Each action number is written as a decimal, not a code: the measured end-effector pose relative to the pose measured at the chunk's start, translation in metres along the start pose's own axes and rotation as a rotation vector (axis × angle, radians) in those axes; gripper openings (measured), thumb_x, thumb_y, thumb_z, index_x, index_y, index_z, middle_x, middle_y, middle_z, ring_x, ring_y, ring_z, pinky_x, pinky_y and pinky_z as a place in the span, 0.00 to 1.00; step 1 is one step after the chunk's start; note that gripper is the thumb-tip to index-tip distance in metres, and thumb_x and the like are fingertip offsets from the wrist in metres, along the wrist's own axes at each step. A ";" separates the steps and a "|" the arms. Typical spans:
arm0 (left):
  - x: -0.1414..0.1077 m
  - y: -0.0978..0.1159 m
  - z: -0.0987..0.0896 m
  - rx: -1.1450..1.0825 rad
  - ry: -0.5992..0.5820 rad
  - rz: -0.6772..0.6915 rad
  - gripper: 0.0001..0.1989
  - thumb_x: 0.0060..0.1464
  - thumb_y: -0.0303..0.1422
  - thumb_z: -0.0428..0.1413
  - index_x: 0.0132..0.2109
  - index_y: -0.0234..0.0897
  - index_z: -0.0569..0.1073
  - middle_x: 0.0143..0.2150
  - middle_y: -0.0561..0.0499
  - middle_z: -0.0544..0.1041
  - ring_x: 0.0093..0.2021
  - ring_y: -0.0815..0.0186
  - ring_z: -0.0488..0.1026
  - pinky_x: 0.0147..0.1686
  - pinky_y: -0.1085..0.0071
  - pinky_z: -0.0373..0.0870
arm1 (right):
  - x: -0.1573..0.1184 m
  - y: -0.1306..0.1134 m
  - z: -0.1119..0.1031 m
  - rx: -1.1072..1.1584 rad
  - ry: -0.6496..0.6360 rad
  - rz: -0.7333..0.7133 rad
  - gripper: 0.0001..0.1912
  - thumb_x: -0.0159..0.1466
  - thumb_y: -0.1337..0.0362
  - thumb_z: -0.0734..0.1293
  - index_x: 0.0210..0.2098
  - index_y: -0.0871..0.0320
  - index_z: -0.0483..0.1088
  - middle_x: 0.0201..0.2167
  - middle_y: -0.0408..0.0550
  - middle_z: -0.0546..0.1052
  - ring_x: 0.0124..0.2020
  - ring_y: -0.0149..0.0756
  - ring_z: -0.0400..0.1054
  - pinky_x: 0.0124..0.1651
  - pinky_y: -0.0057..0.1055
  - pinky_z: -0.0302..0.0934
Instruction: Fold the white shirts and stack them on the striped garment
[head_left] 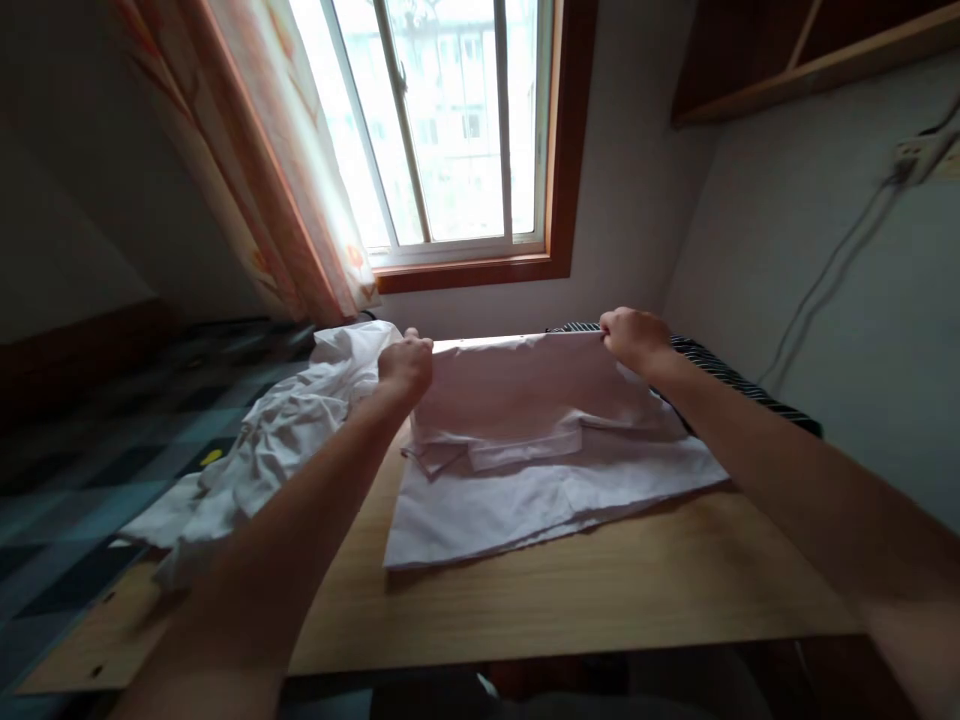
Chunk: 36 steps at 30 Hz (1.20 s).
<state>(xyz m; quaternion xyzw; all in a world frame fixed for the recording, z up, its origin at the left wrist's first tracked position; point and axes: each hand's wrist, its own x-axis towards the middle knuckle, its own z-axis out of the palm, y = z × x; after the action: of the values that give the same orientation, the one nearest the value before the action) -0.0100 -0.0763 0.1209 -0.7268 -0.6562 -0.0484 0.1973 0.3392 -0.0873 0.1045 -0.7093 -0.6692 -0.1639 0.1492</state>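
From the head view, we're raising the far edge of a pale, thin fabric garment (517,385), our left hand (406,365) and right hand (636,338) pinching it closed-fingered. Its near part is lying on the light wooden tabletop (570,610), right of a crumpled white cloth (289,425); any move is probably calling for matched, level grips.

White garment (495,515) — far edge raised taut, near part spread on wooden board (540,615).
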 end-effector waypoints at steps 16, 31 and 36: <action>-0.058 -0.038 0.071 -0.581 -0.028 0.157 0.25 0.50 0.22 0.48 0.53 0.34 0.78 0.54 0.43 0.79 0.54 0.59 0.76 0.57 0.65 0.71 | -0.080 0.010 0.037 0.358 -0.069 -0.482 0.25 0.60 0.73 0.61 0.55 0.57 0.74 0.51 0.52 0.80 0.50 0.44 0.74 0.57 0.42 0.65; -0.091 -0.022 0.081 -0.263 0.061 0.083 0.18 0.54 0.28 0.52 0.52 0.36 0.76 0.47 0.40 0.78 0.52 0.53 0.74 0.55 0.60 0.69 | -0.117 0.052 0.069 0.273 0.110 -0.323 0.19 0.62 0.69 0.62 0.49 0.55 0.77 0.54 0.54 0.77 0.54 0.52 0.69 0.57 0.51 0.63; -0.089 -0.025 0.094 -0.624 0.087 0.082 0.16 0.52 0.27 0.50 0.45 0.36 0.78 0.44 0.44 0.80 0.47 0.57 0.77 0.53 0.62 0.71 | -0.110 0.059 0.080 0.463 0.194 -0.232 0.18 0.61 0.68 0.61 0.46 0.56 0.79 0.48 0.56 0.78 0.48 0.50 0.72 0.53 0.48 0.67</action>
<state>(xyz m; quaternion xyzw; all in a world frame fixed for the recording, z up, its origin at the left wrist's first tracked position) -0.0642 -0.1250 0.0111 -0.7752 -0.5709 -0.2704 -0.0054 0.3949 -0.1560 -0.0145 -0.5559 -0.7481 -0.0899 0.3511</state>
